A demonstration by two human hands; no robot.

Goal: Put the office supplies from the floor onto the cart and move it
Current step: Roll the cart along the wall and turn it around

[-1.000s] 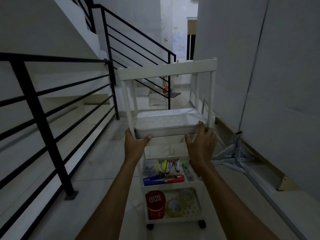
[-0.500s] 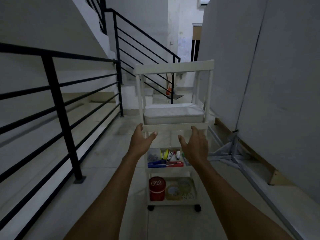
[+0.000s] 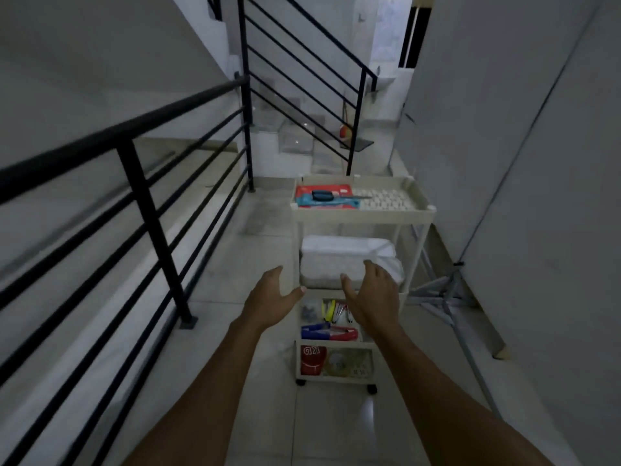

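A white tiered cart [image 3: 363, 215] on black wheels stands upright on the tiled floor ahead of me. Its top tray holds a red and blue packet [image 3: 324, 200] with a dark tool lying on it. A white box [image 3: 349, 260] fills the second shelf. Markers, pens and a red and blue stapler [image 3: 329, 332] lie on the third shelf. A red tin [image 3: 312, 359] and tape rolls sit on the bottom shelf. My left hand [image 3: 272, 302] and my right hand [image 3: 371, 292] hover open just short of the cart's near side, touching nothing.
A black metal railing [image 3: 148, 210] runs along the left, with a stairwell beyond it. Stairs [image 3: 295, 136] with a second railing rise behind the cart. Tall grey panels [image 3: 524, 163] line the right side. A metal stand [image 3: 443, 294] sits at their foot.
My hands let go of the cart's second shelf and drew back open. The cart, tilted toward me before, now stands upright on its wheels, with its top tray visible from above.
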